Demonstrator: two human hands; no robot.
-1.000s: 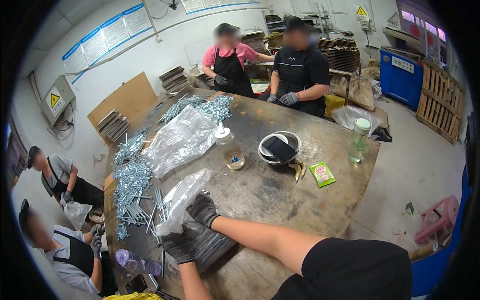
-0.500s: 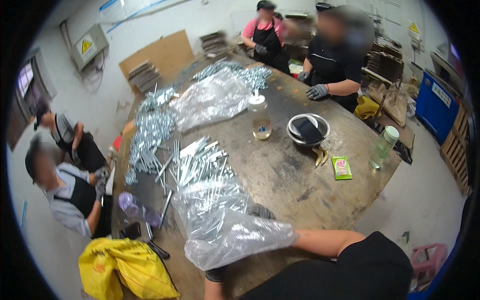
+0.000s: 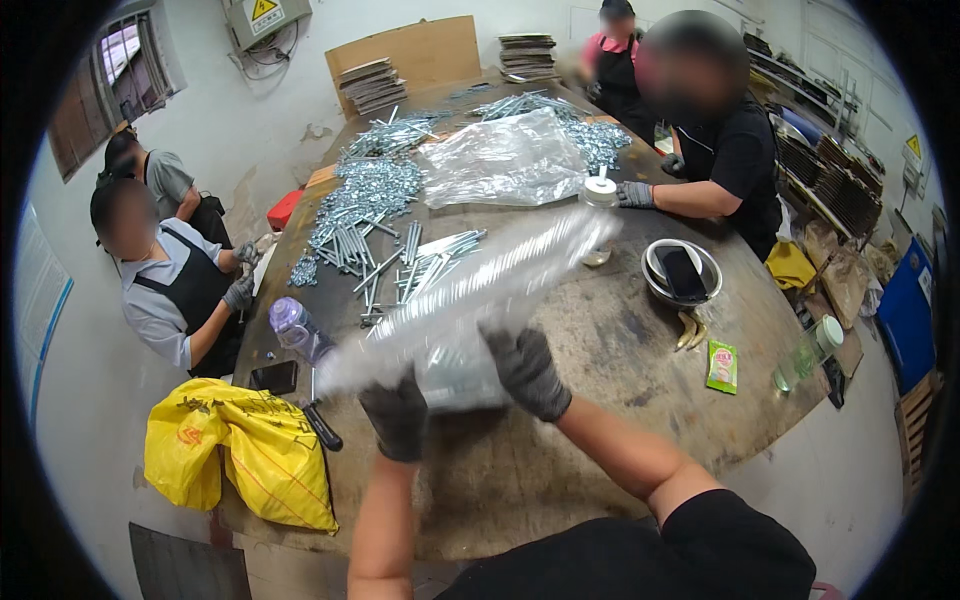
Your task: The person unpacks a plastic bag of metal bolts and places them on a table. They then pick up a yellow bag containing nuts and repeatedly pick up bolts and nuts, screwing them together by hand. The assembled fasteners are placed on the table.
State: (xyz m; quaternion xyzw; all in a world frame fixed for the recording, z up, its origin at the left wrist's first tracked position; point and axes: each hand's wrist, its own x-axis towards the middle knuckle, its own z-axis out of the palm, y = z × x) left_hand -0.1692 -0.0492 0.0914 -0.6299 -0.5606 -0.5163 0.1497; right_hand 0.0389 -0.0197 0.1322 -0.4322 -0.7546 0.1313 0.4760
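Observation:
A clear plastic bag [image 3: 475,285], smeared by motion, is held up over the near part of the table. My left hand [image 3: 398,415], in a dark grey glove, is closed on its near left edge. My right hand [image 3: 528,372], gloved alike, grips it farther right. The bag's lower part hangs between my hands; whether anything lies in it I cannot make out. Beyond the bag, long metal bolts [image 3: 440,258] lie loose on the table, partly hidden by it. A heap of smaller metal pieces [image 3: 372,195] spreads behind them.
Left on the worn table [image 3: 620,350] are a purple bottle [image 3: 297,325], a phone [image 3: 274,377] and a yellow bag [image 3: 235,450]. At right sit a metal bowl [image 3: 655,285], bananas [image 3: 690,330], a green packet [image 3: 721,366] and a glass bottle [image 3: 806,355]. Several co-workers stand around the table.
The plastic bag has come up off the bolts and now stretches from my hands toward the far right. Both hands, earlier partly hidden under it, now show. The view has shifted.

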